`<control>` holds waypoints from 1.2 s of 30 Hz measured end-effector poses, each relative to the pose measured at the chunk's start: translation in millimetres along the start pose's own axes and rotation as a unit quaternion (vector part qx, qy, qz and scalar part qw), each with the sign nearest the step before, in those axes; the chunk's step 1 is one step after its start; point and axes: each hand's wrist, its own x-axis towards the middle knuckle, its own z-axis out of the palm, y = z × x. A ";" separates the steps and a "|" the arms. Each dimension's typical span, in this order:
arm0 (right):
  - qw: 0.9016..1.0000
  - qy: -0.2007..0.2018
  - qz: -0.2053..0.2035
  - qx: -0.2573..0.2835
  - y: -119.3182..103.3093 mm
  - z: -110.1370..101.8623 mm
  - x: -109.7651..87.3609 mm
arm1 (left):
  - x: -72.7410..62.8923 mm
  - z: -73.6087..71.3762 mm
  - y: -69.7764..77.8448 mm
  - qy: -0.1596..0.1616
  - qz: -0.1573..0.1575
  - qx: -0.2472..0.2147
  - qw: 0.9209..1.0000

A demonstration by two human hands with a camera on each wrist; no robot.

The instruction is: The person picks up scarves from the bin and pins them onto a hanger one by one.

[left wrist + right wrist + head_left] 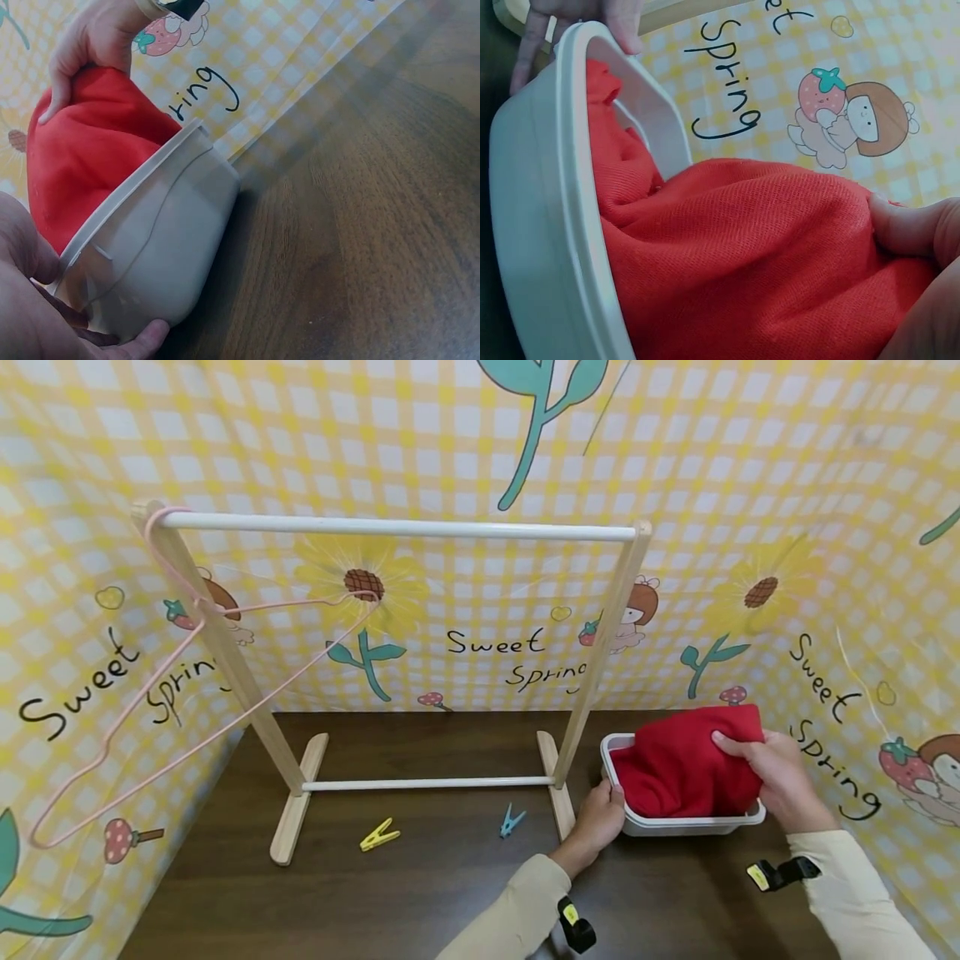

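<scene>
Pinching the red cloth [690, 762] near its right edge with the right hand [783, 777], pressing the thumb on the near face. Gripping the white tub [678, 830] by its left end with the left hand [600, 817], setting the thumb by the rim and at least one fingertip low on the outer wall. Lying bunched partly inside the tub and rising above its rim, in the cloth's case; sitting on the counter [420, 902] just right of the rack [405, 527], in the tub's.

Seemingly working at drawing the cloth clear, judging by both grips. Calling, most likely, for a slow upward pull, with steady counter-pressure from the left against sliding or tipping. Probably gaining from a fuller gather of fabric in the pinch, and from loosening tucked folds before pulling harder. Wisely watching for a trailing edge snagging on the rim.

Hiding most of the right hand's fingers behind the fabric in the head view, so leaving the depth of that grip impossible to tell. Burying the cloth's lower part, and giving no clue to its full shape or to anything underneath. Cropping the left hand at the left wrist view's corner, and both sleeves [513, 906] at the bottom of the head view.
</scene>
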 end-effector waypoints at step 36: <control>0.999 0.016 -0.021 0.018 -50.5 5.8 -17.6 | -2.7 -0.8 -3.4 0.006 0.009 -0.003 1.000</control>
